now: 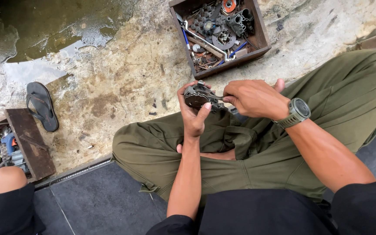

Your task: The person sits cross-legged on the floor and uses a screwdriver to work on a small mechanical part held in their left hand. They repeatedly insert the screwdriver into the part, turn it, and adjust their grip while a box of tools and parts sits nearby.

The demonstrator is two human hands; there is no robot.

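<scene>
Metal part (196,96) gripped in left hand (192,115), right hand (253,98) fingers pinching tool (217,98).

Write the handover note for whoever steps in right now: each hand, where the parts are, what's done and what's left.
Left hand: grips a small dark metal part above the lap.
Right hand: holds a slim tool against that part.
Wooden box of gears and spare pieces sits ahead on the wet concrete; a second box is at the left, beside a sandal.
Done: part is in hand, tool applied.
Left: work on the part is unfinished; how far along cannot be told.
</scene>
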